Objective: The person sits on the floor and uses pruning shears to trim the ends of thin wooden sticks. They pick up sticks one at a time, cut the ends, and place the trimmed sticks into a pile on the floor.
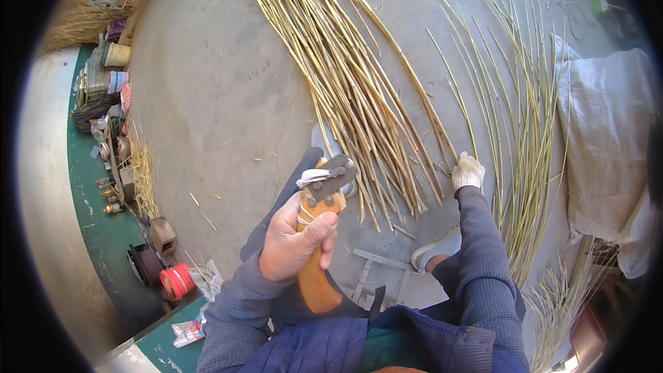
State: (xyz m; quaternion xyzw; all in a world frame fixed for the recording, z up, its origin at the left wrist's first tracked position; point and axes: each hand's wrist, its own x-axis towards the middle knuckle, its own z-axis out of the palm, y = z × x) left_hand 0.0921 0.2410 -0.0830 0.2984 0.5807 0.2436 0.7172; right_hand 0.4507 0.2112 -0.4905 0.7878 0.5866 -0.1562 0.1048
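My bare left hand [293,245] is wrapped round the curved wooden handle [318,290] of a hand tool. A dark riveted metal plate [336,176] tops the handle, with white cord or cloth bound round it; the rest of the tool is hard to make out. My right hand [468,171], in a pale glove, is stretched out to the right and closed on the near end of a long brown stalk [425,100]. Between my hands and beyond them lies a broad bundle of long yellow-brown stalks [345,76], fanned out on the grey floor.
Thinner green stalks [521,124] lie to the right, beside a white woven sack [608,145]. A small metal frame [366,269] stands between my feet. Along the left, a green strip [103,214] carries spools, a red reel [177,281] and clutter. Dry bristly stems [563,304] sit at lower right.
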